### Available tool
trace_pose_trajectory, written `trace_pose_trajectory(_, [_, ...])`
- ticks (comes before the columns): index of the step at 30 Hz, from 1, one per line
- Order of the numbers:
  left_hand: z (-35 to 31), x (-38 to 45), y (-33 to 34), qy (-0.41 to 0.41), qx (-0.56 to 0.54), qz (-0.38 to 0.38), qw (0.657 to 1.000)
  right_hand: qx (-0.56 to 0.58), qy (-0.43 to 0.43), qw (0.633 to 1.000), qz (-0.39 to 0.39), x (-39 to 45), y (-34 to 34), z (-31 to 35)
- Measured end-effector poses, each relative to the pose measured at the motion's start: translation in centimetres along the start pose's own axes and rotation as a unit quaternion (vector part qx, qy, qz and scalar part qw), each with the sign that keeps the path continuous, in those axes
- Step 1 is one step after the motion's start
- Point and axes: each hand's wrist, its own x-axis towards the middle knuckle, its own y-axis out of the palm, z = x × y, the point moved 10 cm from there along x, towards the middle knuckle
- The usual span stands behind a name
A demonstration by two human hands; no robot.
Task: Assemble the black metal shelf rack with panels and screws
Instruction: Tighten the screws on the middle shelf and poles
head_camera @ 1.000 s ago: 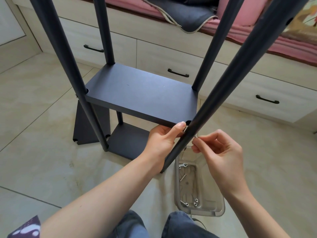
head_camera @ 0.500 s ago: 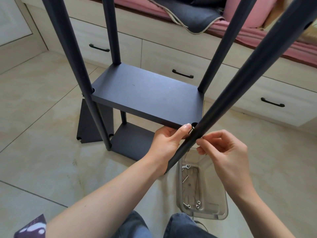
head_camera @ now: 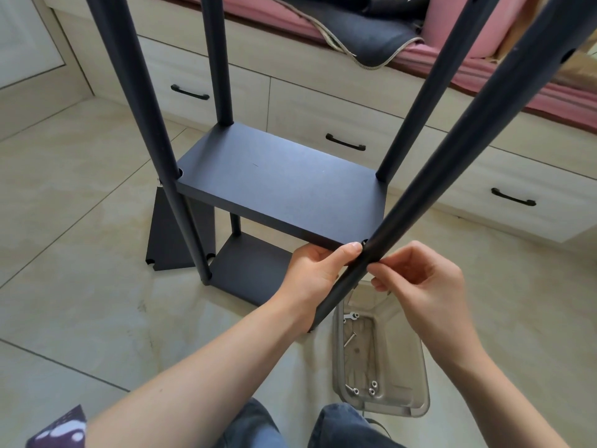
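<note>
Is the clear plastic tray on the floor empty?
No, the clear plastic tray holds loose hardware: a long screw lies in its middle and several small silver nuts sit near its near end.

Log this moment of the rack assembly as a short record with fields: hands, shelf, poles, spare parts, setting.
left hand: left hand grips the near right corner of the shelf panel, thumb on top
right hand: right hand pinches at the near right pole beside that corner; what is in its grip is hidden
poles: four upright; a lower panel sits near the floor
spare parts: clear tray on the floor holds screws and nuts
loose panel: spare panel leans behind the near left pole
setting: tiled floor, drawers behind
</note>
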Motion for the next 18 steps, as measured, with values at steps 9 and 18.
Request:
trace_pose_trajectory(9, [0.0, -0.2, 0.3, 0.003, -0.010, 0.002, 1.000, 0.022, 0.019, 0.999, 0.027, 1.0, -0.2, 0.0])
trace_pose_trajectory(18, [-0.1, -0.1, 0.2, 0.010, -0.030, 0.000, 0.999, -0.014, 0.007, 0.999, -0.029, -0.6, -0.4, 0.5])
